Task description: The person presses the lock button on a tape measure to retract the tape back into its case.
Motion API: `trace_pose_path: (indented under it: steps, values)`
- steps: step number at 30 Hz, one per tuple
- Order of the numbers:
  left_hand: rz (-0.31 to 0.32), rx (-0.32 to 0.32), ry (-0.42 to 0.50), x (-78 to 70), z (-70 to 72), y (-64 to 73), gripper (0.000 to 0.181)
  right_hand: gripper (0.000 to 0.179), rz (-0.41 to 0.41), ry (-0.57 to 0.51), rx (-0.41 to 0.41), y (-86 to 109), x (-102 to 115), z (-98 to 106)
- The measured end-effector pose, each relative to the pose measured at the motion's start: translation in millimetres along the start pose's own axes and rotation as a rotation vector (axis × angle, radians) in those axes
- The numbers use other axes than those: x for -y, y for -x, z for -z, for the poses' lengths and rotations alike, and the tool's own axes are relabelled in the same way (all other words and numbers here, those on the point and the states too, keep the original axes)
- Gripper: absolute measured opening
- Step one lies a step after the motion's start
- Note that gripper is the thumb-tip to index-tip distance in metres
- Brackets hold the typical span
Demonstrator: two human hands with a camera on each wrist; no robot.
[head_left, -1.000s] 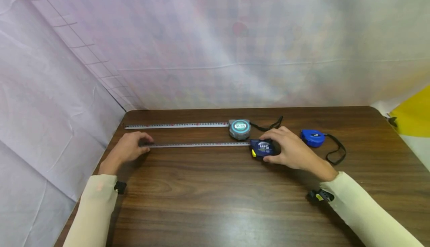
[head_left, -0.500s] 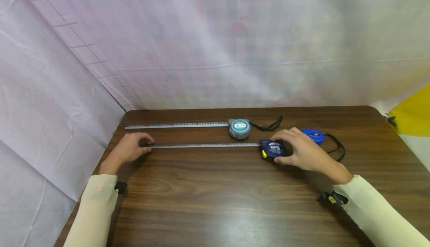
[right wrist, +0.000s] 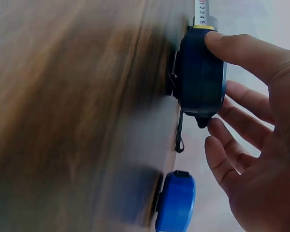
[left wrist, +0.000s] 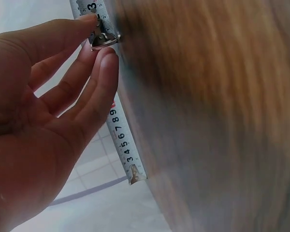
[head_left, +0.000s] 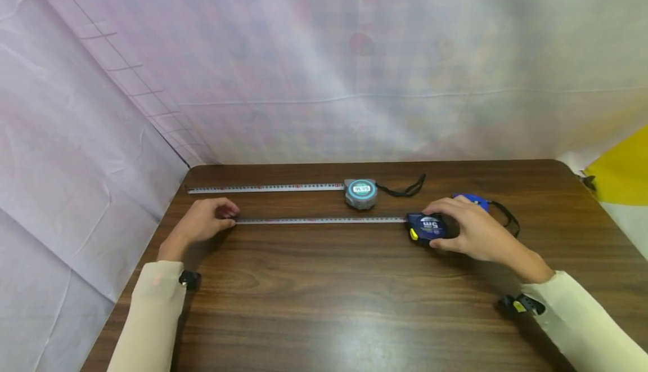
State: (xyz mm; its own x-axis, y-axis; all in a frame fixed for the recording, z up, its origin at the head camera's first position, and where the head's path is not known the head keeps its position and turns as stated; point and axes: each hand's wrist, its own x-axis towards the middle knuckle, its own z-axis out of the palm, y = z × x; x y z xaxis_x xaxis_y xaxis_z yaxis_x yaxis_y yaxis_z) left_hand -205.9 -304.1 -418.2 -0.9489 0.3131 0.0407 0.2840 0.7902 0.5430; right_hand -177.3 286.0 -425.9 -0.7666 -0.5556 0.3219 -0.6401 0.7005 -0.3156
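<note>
A dark blue tape measure (head_left: 426,227) with a yellow button is in my right hand (head_left: 473,232), thumb on one side and fingers on the other. Its pulled-out blade (head_left: 319,221) runs left across the table to my left hand (head_left: 202,221). There the thumb and fingers pinch the blade's end by the metal hook (left wrist: 104,41). Behind it, nearly parallel, lies a grey tape measure (head_left: 361,195) with a teal ring, its own blade (head_left: 263,188) also drawn out to the left. My right hand partly hides a bright blue tape measure (right wrist: 176,202) in the head view.
The wooden table (head_left: 304,304) reaches up to a pale curtain (head_left: 324,68) at the back. Black wrist straps trail from the grey tape measure and the bright blue one. Yellow cloth (head_left: 622,169) hangs beyond the right edge.
My right hand has moved to the right with the dark blue tape measure, and more blade shows. My left hand has shifted slightly right with the blade's end.
</note>
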Motion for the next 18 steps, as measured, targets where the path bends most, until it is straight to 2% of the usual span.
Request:
trace_pose_path:
  steps: [9, 18]
  values:
    - [0.034, 0.005, 0.089, -4.8, -8.4, -3.6, 0.021, 0.064, 0.024, 0.027, -0.030, 10.3, -9.0, 4.4]
    - [0.048, 0.035, 0.124, -11.4, -11.9, -8.5, 0.021, 0.068, 0.008, 0.037, -0.019, 18.5, -15.1, 11.0]
